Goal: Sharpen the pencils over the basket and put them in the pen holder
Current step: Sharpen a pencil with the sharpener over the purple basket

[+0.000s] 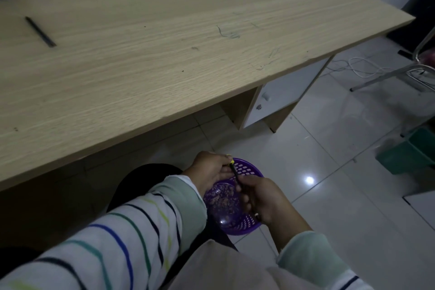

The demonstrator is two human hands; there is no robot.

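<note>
Over floor: R hand round pencil.

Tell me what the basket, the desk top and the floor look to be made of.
Basket: moulded plastic, purple and semi-glossy; it has regular slotted holes and a sheen in the bottom.
Desk top: probably wood-grain laminate on board, matte; the grain is uniform and looks printed, and the edge is thin and flat.
Floor: likely glazed ceramic tile; grout lines and a sharp light reflection show.
</note>
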